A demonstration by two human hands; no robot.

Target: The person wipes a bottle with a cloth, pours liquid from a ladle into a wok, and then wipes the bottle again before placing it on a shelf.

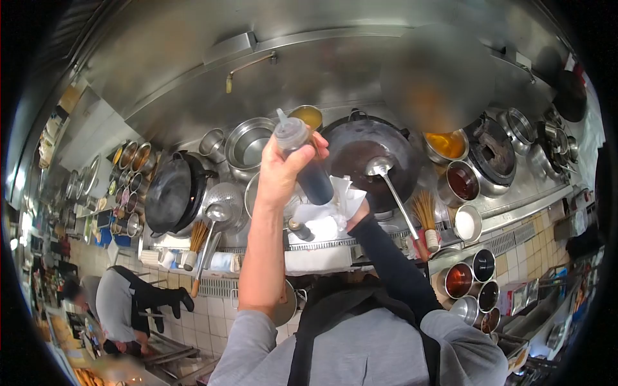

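My left hand (282, 175) is closed around a squeeze bottle (314, 181) of dark liquid, raised over the stove with its pale nozzle pointing up and away from me. Just right of the bottle, my right hand (358, 215) grips a crumpled white paper or cloth (346, 198), which hides most of its fingers. Beneath the bottle is more white material, with a small dark-capped bottle (300, 229) near it. Beyond my right hand sits a large black wok (341, 138) with dark liquid inside. A ladle (380, 166) rests in it, its long handle slanting toward me.
Left of me stand a second wok (166, 196), a perforated strainer (225, 195) and a steel pot (251, 148). Bamboo brushes (425, 212) and sauce containers (462, 182) line the right side. Someone in grey (114, 302) bends over in the aisle at lower left.
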